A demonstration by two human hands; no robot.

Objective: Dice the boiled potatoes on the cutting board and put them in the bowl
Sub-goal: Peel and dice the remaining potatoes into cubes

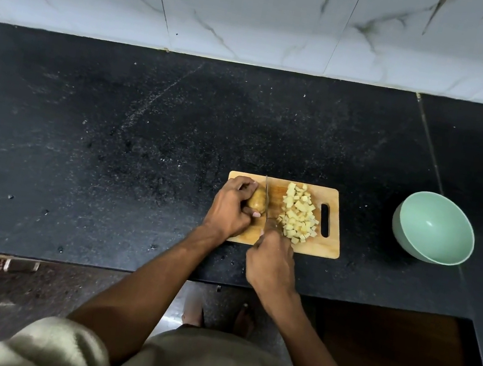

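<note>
Done: a heap of dice point(299, 214) lies on the right half of the board point(327, 249).
Left: one potato point(257, 201) to cut, then everything goes to the bowl point(434, 228), which holds nothing yet (it sits well apart, on the right).
Potato: skin on, tan, lying at the board's left end.
Left hand point(231, 205): your fingers curl over the potato, pinning it.
Right hand point(271, 264): you grip the knife point(266, 198), its blade just right of the potato.
</note>
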